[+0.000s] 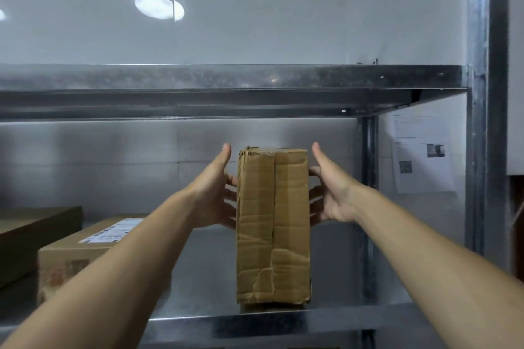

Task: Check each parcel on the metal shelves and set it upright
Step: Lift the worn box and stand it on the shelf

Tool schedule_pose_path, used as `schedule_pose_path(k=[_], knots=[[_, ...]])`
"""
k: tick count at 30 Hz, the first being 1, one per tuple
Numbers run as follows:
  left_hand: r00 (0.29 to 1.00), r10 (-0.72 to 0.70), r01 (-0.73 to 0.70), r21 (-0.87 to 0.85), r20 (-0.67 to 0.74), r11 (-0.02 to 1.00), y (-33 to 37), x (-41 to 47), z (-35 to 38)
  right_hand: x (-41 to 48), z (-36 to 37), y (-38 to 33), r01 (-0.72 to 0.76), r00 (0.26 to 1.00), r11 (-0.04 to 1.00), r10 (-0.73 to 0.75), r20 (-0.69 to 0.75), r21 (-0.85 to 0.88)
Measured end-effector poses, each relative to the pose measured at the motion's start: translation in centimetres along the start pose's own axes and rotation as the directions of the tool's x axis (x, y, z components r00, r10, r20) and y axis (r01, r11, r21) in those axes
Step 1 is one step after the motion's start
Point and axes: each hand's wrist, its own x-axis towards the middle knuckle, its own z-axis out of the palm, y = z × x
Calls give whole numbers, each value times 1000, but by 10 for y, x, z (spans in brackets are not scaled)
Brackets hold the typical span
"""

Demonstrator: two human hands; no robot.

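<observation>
The parcel stood upright on the shelf, its base just behind the front lip, with open headroom below the upper shelf. The left hand and right hand flanked its upper half, fingers straight and spread with tips at its side edges, thumbs raised apart from it, gripping nothing. Bare shelf lay between the parcel and a flat box to the left, and a narrower gap separated it from the post on the right.

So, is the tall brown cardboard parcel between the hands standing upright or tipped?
Upright. The tall brown cardboard parcel stands on its small end on the metal shelf, long side vertical.
</observation>
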Motion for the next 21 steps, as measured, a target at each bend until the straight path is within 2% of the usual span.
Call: schedule_pose_path(k=[7,11,21], knots=[[989,-105,101,49,103,994,7,6,-7,-6,7,-18,-125,991,978,132,28,-169],[986,-144,136,100,81,986,16,10,-11,-6,6,-24,-149,984,969,164,65,-198],[990,-115,104,138,76,985,20,10,-9,-5,17,-26,-151,981,954,177,83,-258]])
